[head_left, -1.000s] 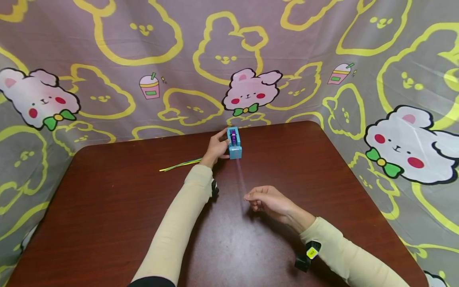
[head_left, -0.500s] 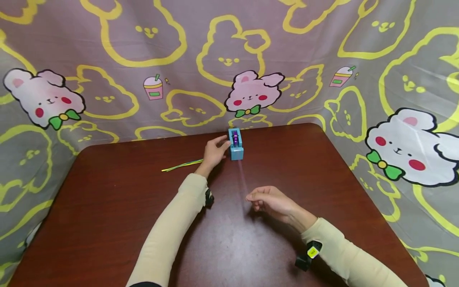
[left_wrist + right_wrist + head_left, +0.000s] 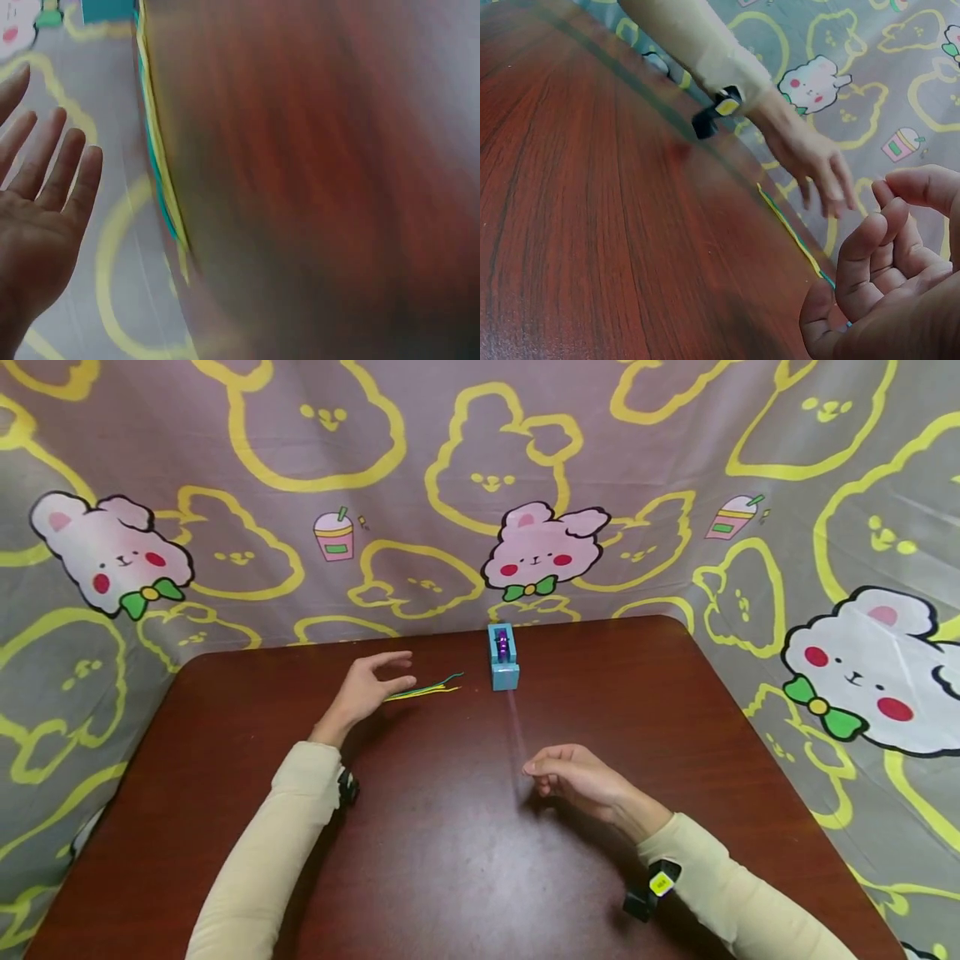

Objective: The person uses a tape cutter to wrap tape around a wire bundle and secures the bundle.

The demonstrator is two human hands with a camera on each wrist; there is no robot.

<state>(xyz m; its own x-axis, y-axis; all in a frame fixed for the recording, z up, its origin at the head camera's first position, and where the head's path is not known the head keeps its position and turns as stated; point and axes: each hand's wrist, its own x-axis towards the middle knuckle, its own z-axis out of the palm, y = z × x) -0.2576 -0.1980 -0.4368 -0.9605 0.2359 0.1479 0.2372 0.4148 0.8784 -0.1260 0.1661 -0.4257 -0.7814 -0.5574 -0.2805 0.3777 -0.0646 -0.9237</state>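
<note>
A light blue tape dispenser (image 3: 505, 677) with a purple core stands at the back of the table. From its front a strip of clear tape (image 3: 516, 727) stretches towards the person. My right hand (image 3: 583, 779) pinches the tape's free end between thumb and index finger, the other fingers curled in. To the left of the dispenser my left hand (image 3: 362, 689) has its fingers extended and holds nothing. Several thin yellow and green strands (image 3: 429, 691) lie near its fingertips, partly hidden by the thumb in the head view. The left wrist view shows the strands (image 3: 156, 142) beside the spread fingers.
The dark brown wooden table (image 3: 435, 843) has rounded back corners. A patterned curtain (image 3: 420, 452) rises right behind it and along both sides. Each wrist carries a black camera, such as the right wrist camera (image 3: 649, 893).
My left hand has let go of the tape dispenser and moved left to the strands. The right hand keeps its pinch on the tape; the head view has shifted slightly.
</note>
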